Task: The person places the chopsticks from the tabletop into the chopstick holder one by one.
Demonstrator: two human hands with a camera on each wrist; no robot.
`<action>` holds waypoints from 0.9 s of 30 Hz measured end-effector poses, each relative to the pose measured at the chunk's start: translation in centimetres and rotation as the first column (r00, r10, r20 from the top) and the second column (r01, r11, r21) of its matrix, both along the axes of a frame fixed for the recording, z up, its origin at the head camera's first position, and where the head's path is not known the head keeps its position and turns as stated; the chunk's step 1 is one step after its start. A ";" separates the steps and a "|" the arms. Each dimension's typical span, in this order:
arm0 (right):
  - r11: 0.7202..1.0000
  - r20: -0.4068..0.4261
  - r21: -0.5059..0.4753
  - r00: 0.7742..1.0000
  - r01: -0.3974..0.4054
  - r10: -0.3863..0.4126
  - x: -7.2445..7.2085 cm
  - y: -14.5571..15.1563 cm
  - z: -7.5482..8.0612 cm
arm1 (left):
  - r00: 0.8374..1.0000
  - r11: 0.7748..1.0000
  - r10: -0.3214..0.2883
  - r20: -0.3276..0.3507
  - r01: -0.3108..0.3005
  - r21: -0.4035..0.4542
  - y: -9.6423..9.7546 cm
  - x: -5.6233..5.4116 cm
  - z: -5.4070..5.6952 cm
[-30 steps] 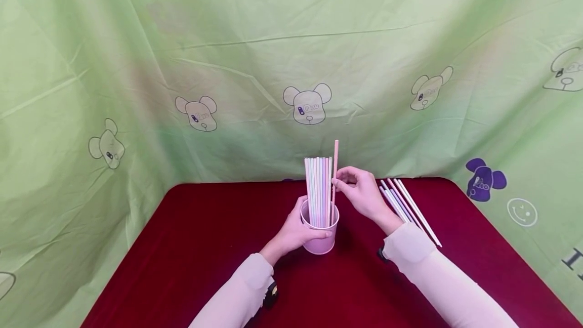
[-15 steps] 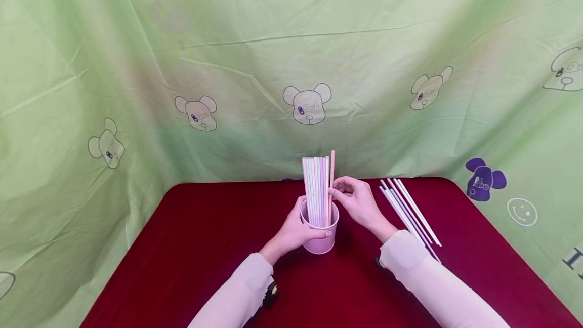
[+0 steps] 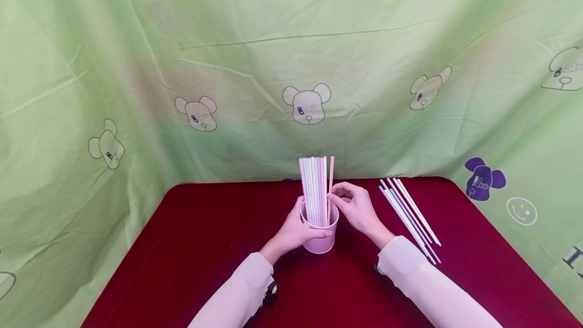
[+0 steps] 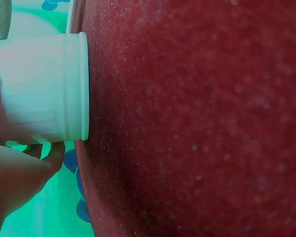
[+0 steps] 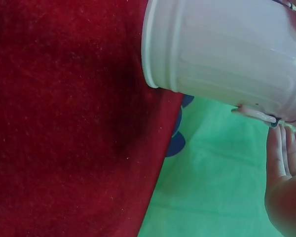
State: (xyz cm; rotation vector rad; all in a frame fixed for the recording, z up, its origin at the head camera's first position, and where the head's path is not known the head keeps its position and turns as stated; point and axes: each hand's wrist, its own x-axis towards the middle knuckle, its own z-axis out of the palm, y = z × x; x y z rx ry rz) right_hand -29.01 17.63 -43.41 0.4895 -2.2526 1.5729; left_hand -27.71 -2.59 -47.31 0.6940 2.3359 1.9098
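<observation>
**One pink straw (image 3: 331, 173), pinched at the mouth of a pink bucket (image 3: 319, 245)**

A person's right hand (image 3: 357, 209), at two o'clock from the bucket, holds the straw with thumb and index fingers clamped on it; the straw stands nearly upright, its lower part inside the rim. At nine o'clock, the left hand (image 3: 291, 231) grips the bucket's side, its thumb lying across the front. A bundle of pastel straws (image 3: 313, 186) fills the bucket's middle, leaning slightly toward eleven o'clock, with the pinched straw just beside it at three o'clock. The bucket sits upright on a red tabletop (image 3: 205, 242). Several loose straws (image 3: 412, 219) lie side by side at three o'clock, beyond the right hand. A green backdrop (image 3: 255, 54) printed with bear heads hangs at twelve o'clock.
</observation>
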 end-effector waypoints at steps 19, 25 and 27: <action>0.998 -0.014 -0.008 0.998 0.059 -0.059 0.9 -0.4 -0.6 | 1.000 1.000 -0.016 0.002 0.016 -0.011 -0.1 0.0 0.0; 0.993 -0.018 0.048 0.994 0.112 -0.112 1.0 -0.9 -0.4 | 1.000 1.000 -0.007 0.013 0.007 -0.005 -0.2 0.0 -0.1; 0.992 -0.020 0.050 0.993 0.114 -0.114 1.0 -0.8 -0.3 | 1.000 1.000 -0.005 0.015 0.005 -0.005 -0.2 0.0 -0.2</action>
